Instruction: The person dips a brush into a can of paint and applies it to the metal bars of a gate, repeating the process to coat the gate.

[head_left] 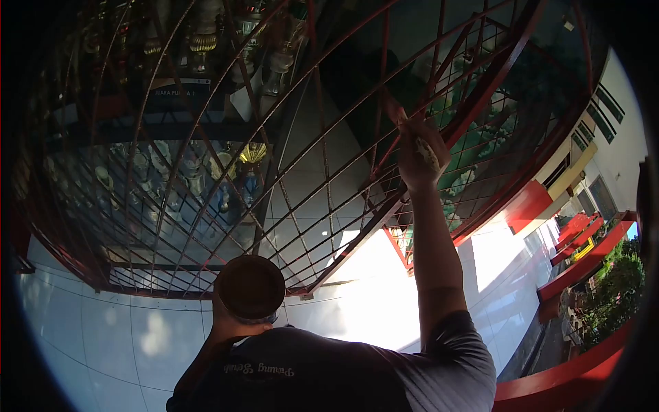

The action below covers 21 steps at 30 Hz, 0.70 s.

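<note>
My left hand (230,327) is wrapped round a round, open-topped container (250,288), held low in front of my chest. Its inside looks dark brown, and I cannot make out what is in it. Stretched up and forward, my right hand (420,158) is closed round a slim pale-handled tool (428,155). The tool's working end is hidden in shadow by the bars. Close to that hand is the red metal lattice grille (325,161), whose thin crossed bars span the view. Some of its bars look dull or worn.
Behind the grille stands a glass display case (147,257) with several trophies (204,41). A dark sign (180,93) sits among them. White floor tiles (103,329) lie below. Red curved edging (570,381) and green plants (614,281) are to the right.
</note>
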Available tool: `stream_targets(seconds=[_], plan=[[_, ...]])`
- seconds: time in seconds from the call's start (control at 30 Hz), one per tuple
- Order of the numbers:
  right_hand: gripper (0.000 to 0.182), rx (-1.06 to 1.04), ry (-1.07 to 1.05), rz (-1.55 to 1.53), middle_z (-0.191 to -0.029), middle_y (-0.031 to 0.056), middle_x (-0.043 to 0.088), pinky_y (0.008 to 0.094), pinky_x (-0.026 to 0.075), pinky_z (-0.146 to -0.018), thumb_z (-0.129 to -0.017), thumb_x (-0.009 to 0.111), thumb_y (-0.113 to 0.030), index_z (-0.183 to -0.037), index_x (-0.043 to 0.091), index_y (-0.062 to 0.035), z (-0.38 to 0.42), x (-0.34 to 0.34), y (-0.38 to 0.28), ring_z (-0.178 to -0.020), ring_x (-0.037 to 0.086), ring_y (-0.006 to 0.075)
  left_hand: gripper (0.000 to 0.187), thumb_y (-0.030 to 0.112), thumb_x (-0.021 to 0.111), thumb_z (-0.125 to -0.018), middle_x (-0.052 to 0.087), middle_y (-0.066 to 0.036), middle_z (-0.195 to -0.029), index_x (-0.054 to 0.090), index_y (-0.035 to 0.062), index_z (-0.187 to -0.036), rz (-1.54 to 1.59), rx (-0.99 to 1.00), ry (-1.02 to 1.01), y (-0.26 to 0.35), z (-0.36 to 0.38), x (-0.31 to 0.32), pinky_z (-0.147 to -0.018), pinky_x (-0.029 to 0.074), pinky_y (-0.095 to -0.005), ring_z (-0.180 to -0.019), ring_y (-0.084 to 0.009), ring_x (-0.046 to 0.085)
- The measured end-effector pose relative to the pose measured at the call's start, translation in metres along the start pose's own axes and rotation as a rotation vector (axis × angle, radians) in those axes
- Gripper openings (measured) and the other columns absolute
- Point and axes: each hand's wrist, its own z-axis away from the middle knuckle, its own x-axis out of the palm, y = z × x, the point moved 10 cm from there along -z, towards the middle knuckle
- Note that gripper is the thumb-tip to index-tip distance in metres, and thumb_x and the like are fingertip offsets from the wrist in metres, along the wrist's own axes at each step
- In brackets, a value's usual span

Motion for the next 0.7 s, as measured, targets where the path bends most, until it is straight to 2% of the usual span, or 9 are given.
stream_targets(seconds=[0.03,0.13,0.23,0.27,0.37,0.47,0.57,0.6,0.7], plan=[[0.015,-0.138,-0.098,0.064,-0.086,0.0078,0.073,0.0263,0.055,-0.065,-0.083,0.075,0.003,-0.096,0.073,-0.0035,-0.001,0.010,-0.022,-0.076,0.070,0.0133,0.136,0.020,0.101,-0.049,0.046,-0.017,-0.146,0.016,0.0075,-0.154,-0.052,0.036,-0.008,0.001,0.002,-0.003,-0.113,0.042,-0.0488,-0.134,-0.0312,0.050],[0.015,-0.138,-0.124,0.030,-0.087,0.0070,0.073,0.0262,0.055,-0.064,-0.084,0.075,0.004,-0.096,0.073,-0.0041,-0.002,0.013,-0.022,-0.075,0.071,0.0134,0.131,0.023,0.101,-0.051,0.046,-0.017,-0.145,0.021,0.0067,-0.153,0.000,0.018,-0.036,-0.005,0.011,-0.003,-0.112,0.043,-0.0479,-0.135,-0.0302,0.050],[0.018,0.184,0.105,-0.138,-0.085,0.0080,0.072,0.0268,0.054,-0.061,-0.081,0.078,0.003,-0.096,0.073,-0.0066,-0.011,-0.002,0.042,-0.070,0.071,0.0163,0.122,0.022,0.100,-0.047,0.051,-0.016,-0.139,0.032,0.0048,-0.147,0.098,-0.070,-0.019,0.002,0.012,0.000,-0.108,0.046,-0.0453,-0.130,-0.0290,0.053],[0.018,0.027,0.115,-0.040,-0.084,0.0072,0.071,0.0262,0.053,-0.059,-0.081,0.077,0.002,-0.096,0.073,-0.0078,-0.015,-0.004,0.029,-0.068,0.070,0.0158,0.121,0.022,0.100,-0.047,0.052,-0.016,-0.139,0.033,0.0047,-0.146,0.101,-0.064,0.003,0.004,0.014,-0.002,-0.108,0.045,-0.0454,-0.130,-0.0291,0.054],[0.014,-0.347,-0.153,0.202,-0.085,0.0072,0.071,0.0248,0.054,-0.059,-0.087,0.071,0.005,-0.098,0.073,-0.0036,-0.003,0.025,-0.038,-0.067,0.070,0.0129,0.120,0.021,0.100,-0.047,0.052,-0.016,-0.139,0.034,0.0044,-0.146,0.099,-0.047,0.052,0.013,0.020,-0.006,-0.109,0.045,-0.0455,-0.130,-0.0292,0.054],[0.022,-0.134,-0.148,0.136,-0.084,0.0101,0.070,0.0329,0.055,-0.061,-0.079,0.074,0.005,-0.098,0.072,-0.0062,-0.005,0.025,-0.024,-0.071,0.070,0.0228,0.120,0.020,0.100,-0.047,0.052,-0.016,-0.139,0.033,0.0043,-0.146,0.075,-0.018,0.057,0.027,0.017,-0.008,-0.109,0.045,-0.0454,-0.130,-0.0293,0.053],[0.022,0.006,0.126,0.021,-0.083,0.0096,0.070,0.0334,0.055,-0.061,-0.078,0.076,0.000,-0.097,0.073,-0.0108,-0.021,-0.001,0.012,-0.071,0.070,0.0242,0.121,0.020,0.100,-0.048,0.051,-0.017,-0.140,0.032,0.0043,-0.147,0.067,0.000,0.073,0.029,0.021,-0.010,-0.109,0.045,-0.0455,-0.131,-0.0295,0.053],[0.018,0.008,0.137,0.035,-0.084,0.0079,0.071,0.0333,0.055,-0.062,-0.079,0.077,-0.002,-0.093,0.073,-0.0116,-0.021,-0.003,0.015,-0.071,0.070,0.0234,0.121,0.020,0.100,-0.048,0.051,-0.017,-0.140,0.032,0.0043,-0.147,0.078,-0.021,0.068,0.026,0.023,-0.010,-0.109,0.045,-0.0457,-0.131,-0.0295,0.053],[0.012,-0.170,-0.130,0.174,-0.085,0.0063,0.072,0.0324,0.055,-0.062,-0.082,0.075,0.001,-0.089,0.072,-0.0083,-0.011,0.024,-0.033,-0.072,0.070,0.0207,0.122,0.021,0.100,-0.048,0.050,-0.017,-0.141,0.031,0.0041,-0.147,0.104,-0.062,0.049,0.017,0.027,-0.009,-0.110,0.044,-0.0462,-0.131,-0.0297,0.052]])
